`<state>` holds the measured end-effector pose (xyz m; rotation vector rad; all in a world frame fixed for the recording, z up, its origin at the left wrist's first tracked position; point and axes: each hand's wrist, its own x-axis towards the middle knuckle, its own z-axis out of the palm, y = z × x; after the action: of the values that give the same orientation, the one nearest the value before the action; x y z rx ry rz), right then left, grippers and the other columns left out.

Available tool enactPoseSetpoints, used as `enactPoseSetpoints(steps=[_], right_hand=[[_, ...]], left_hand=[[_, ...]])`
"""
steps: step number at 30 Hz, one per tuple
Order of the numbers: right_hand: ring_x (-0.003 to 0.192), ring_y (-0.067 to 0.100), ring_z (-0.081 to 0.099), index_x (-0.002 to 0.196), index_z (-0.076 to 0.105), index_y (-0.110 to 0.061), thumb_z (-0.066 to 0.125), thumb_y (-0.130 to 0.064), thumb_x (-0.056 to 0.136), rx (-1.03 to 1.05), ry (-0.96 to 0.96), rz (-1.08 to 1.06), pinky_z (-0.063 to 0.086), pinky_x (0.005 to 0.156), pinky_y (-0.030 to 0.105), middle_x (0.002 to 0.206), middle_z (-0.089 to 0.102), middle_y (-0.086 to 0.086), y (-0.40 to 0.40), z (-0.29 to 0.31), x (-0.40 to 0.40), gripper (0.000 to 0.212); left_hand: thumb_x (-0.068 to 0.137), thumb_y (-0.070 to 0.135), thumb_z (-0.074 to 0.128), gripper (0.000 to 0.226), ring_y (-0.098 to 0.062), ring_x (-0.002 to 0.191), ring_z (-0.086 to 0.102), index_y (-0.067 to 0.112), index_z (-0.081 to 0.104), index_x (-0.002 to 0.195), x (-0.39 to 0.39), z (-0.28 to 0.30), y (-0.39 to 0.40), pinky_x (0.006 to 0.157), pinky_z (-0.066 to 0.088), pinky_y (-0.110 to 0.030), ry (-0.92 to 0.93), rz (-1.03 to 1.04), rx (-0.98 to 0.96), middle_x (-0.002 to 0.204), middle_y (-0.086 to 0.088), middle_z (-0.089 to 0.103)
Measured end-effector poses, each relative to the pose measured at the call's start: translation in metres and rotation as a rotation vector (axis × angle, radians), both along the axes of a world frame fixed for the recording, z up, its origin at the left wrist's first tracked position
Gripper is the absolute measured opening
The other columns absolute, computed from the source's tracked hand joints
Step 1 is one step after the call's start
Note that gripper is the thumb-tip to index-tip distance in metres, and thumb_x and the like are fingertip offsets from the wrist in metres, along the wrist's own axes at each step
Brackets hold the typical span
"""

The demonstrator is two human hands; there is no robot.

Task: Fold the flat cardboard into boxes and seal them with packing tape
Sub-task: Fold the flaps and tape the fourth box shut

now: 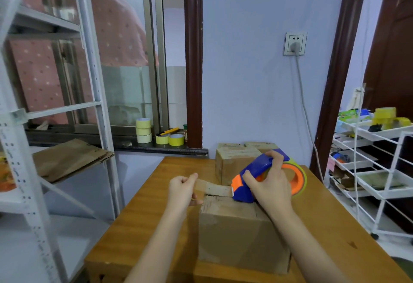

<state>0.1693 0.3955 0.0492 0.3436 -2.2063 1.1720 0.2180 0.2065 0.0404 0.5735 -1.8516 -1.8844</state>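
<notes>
A folded cardboard box (237,233) stands on the wooden table (138,226) in front of me. My right hand (270,184) grips a blue and orange tape dispenser (248,184) with a yellow-green tape roll, resting on the box's top near its far edge. A strip of clear tape (214,187) runs from the dispenser leftward to my left hand (183,190), which pinches the tape's free end just past the box's left top corner.
Two more cardboard boxes (237,159) stand behind on the table. Flat cardboard (69,159) lies on the white metal shelf at left. Several tape rolls (144,130) and a yellow cutter sit on the window sill. A white wire rack (380,171) stands at right.
</notes>
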Motion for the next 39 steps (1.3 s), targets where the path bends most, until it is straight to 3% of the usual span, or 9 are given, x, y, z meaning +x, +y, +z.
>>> enactPoseSetpoints(steps=[7,12,15,18,23,25,29,34,39], right_hand=[[0.052,0.022,0.053,0.120,0.042,-0.015,0.076,-0.032,0.072,0.132,0.171,-0.049,0.030,0.044,0.023,0.062,0.056,0.001,-0.004,-0.002,0.005,0.061],[0.075,0.023,0.056,0.124,0.038,-0.016,0.075,-0.024,0.076,-0.150,0.058,-0.014,0.044,0.067,0.034,0.078,0.050,-0.010,0.004,0.004,0.007,0.061],[0.075,0.021,0.058,0.120,0.035,-0.022,0.072,-0.021,0.077,-0.179,0.028,0.028,0.048,0.069,0.038,0.078,0.052,-0.011,0.005,0.004,0.004,0.057],[0.070,0.015,0.056,0.119,0.035,-0.021,0.071,-0.018,0.078,-0.252,0.013,0.039,0.049,0.069,0.041,0.075,0.054,-0.007,0.005,0.003,0.001,0.054],[0.068,0.019,0.058,0.121,0.036,-0.019,0.071,-0.022,0.077,-0.148,0.030,0.036,0.048,0.062,0.038,0.071,0.056,-0.005,0.005,0.000,-0.001,0.056],[0.066,0.020,0.059,0.120,0.036,-0.021,0.071,-0.024,0.076,-0.120,0.032,0.027,0.048,0.060,0.038,0.071,0.057,-0.003,0.004,-0.001,-0.001,0.056],[0.064,0.019,0.057,0.122,0.038,-0.020,0.071,-0.030,0.076,-0.002,0.040,0.002,0.044,0.058,0.034,0.070,0.057,-0.002,0.003,0.000,0.005,0.057],[0.060,0.022,0.056,0.120,0.042,-0.017,0.072,-0.032,0.075,0.126,0.083,-0.014,0.043,0.052,0.032,0.068,0.058,0.001,0.000,-0.001,0.010,0.057],[0.061,0.020,0.055,0.119,0.043,-0.018,0.070,-0.035,0.077,0.209,0.096,-0.013,0.036,0.049,0.027,0.069,0.058,0.001,-0.001,0.000,0.011,0.053]], left_hand=[[0.091,0.032,0.063,0.033,-0.011,0.032,0.048,0.006,0.052,0.075,0.001,-0.013,-0.009,0.051,0.054,-0.035,-0.072,0.015,-0.114,0.046,-0.004,0.047],[0.092,0.027,0.062,0.035,-0.015,0.039,0.051,0.005,0.050,0.069,-0.003,-0.014,-0.009,0.041,0.047,-0.026,-0.038,0.018,-0.078,0.047,-0.004,0.049],[0.094,0.025,0.060,0.033,-0.013,0.035,0.052,0.005,0.051,0.069,-0.003,-0.012,-0.009,0.041,0.049,-0.026,-0.033,0.022,-0.050,0.043,-0.001,0.050],[0.095,0.023,0.058,0.029,-0.010,0.037,0.056,0.005,0.051,0.073,-0.002,-0.007,-0.005,0.040,0.049,-0.022,-0.017,0.017,0.022,0.058,-0.007,0.052],[0.100,0.019,0.048,0.019,-0.028,0.057,0.069,0.002,0.049,0.092,0.000,0.006,-0.003,0.047,0.056,-0.031,0.006,-0.108,0.202,0.063,-0.009,0.045],[0.101,0.020,0.045,0.020,-0.031,0.060,0.070,0.001,0.049,0.094,0.000,0.007,-0.004,0.047,0.056,-0.031,-0.010,-0.138,0.176,0.060,-0.007,0.043],[0.098,0.023,0.052,0.019,-0.020,0.050,0.064,0.004,0.051,0.095,-0.001,0.003,-0.005,0.044,0.053,-0.026,-0.042,-0.072,0.027,0.086,-0.013,0.056],[0.092,0.024,0.062,0.035,-0.016,0.041,0.055,0.010,0.039,0.069,-0.004,-0.014,-0.010,0.040,0.049,-0.025,-0.042,-0.019,-0.075,0.060,-0.006,0.050],[0.093,0.029,0.060,0.032,-0.014,0.041,0.045,0.005,0.051,0.074,-0.004,-0.033,-0.013,0.041,0.040,-0.024,-0.103,0.002,-0.125,0.053,-0.004,0.045]])
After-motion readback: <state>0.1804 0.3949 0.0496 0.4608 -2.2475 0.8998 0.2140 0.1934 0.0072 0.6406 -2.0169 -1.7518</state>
